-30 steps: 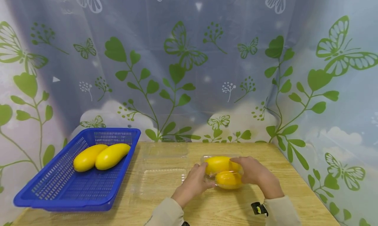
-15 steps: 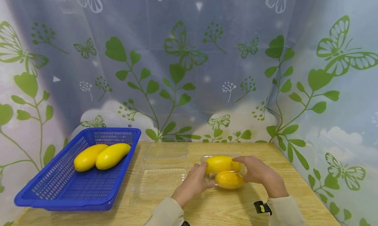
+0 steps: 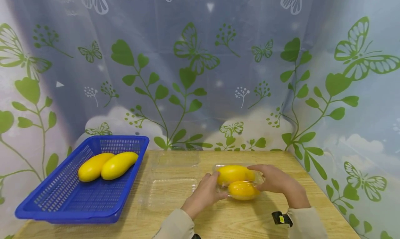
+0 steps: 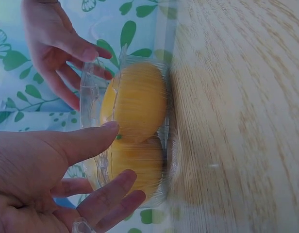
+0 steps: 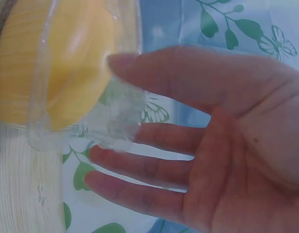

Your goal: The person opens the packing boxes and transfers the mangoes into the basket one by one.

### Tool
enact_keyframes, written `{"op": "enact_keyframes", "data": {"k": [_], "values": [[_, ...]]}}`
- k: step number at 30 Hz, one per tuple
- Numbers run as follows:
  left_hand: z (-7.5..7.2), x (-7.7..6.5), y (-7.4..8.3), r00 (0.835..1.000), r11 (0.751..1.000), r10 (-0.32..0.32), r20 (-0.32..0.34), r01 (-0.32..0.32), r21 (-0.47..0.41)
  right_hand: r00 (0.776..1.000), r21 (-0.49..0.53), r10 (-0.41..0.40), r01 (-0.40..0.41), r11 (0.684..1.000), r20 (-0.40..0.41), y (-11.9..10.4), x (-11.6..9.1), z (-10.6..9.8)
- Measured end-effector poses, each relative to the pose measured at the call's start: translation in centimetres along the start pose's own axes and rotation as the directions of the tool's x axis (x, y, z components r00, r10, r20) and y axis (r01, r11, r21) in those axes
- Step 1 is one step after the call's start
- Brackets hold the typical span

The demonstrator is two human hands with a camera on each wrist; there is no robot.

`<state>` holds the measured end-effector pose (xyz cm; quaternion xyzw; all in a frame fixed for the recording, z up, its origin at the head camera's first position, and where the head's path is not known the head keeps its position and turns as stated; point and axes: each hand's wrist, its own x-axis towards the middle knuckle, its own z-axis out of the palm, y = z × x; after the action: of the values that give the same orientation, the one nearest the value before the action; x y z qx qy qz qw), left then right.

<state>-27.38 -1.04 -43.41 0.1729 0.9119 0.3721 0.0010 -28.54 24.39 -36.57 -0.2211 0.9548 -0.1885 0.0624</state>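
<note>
Two yellow mangoes (image 3: 235,174) lie side by side in a clear plastic clamshell box (image 4: 161,189) on the table, seen through its clear plastic. My left hand (image 3: 203,194) holds the box's left end, its thumb at the near side and its fingers toward the back. At the right end is my right hand (image 3: 276,180), thumb touching the clear plastic edge and the other fingers (image 5: 140,167) stretched out loosely beside the corner. In the left wrist view, the left thumb (image 4: 93,141) lies against the rim; its index finger is partly hidden.
A blue plastic basket (image 3: 78,214) with two more mangoes (image 3: 120,165) stands at the left. Between basket and hands lies another clear clamshell (image 3: 172,194), opened out on the wooden table (image 3: 231,223). A patterned curtain (image 3: 200,103) hangs behind.
My right hand has slid slightly to the right along the box, from over the lid to its right edge. The left hand and box have stayed in place.
</note>
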Motion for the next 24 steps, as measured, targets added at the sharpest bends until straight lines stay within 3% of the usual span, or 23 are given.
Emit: {"op": "enact_keyframes", "data": {"k": [16,24], "values": [[0.0,-0.1,-0.2,1.0,1.0,0.015,0.004,-0.015,-0.014,0.998,0.126,0.057,-0.053,0.991,-0.025,3.7,-0.9,-1.1],[-0.1,-0.1,-0.1,1.0,1.0,0.013,0.0,-0.013,-0.016,0.997,0.272,0.074,-0.072,0.96,0.003,5.4,-0.5,-0.5]]}}
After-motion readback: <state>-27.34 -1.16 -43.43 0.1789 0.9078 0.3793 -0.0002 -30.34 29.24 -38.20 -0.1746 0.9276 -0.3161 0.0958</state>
